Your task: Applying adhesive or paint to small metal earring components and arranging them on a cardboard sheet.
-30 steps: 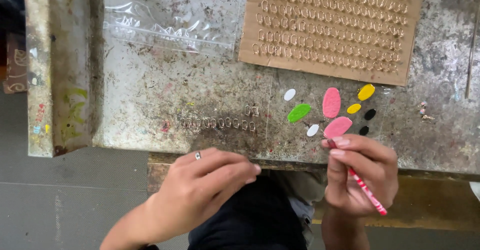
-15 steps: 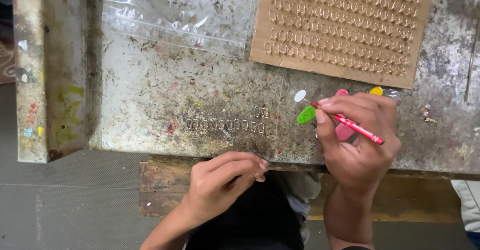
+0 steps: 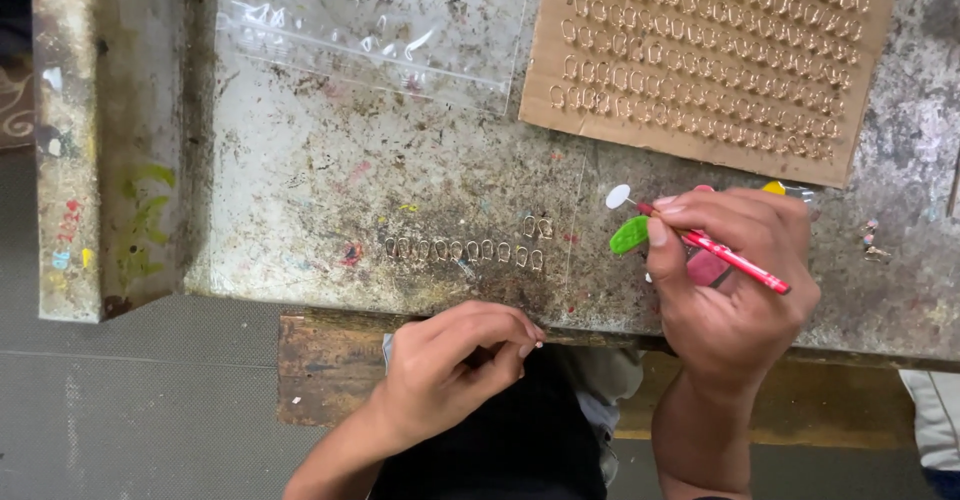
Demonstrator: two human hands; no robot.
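Gripping red stick [image 3: 722,254], right hand [image 3: 735,285]; tip points up-left toward white blob [image 3: 618,197]; left hand [image 3: 455,360] pinched closed, contents unclear

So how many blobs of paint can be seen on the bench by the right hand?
4: white blob, green blob, pink blob under the right hand, and a yellow blob behind it. The hand may hide more.

Thin red brush [image 3: 722,254] lies tilted, tip touching the white paint blob [image 3: 618,197]
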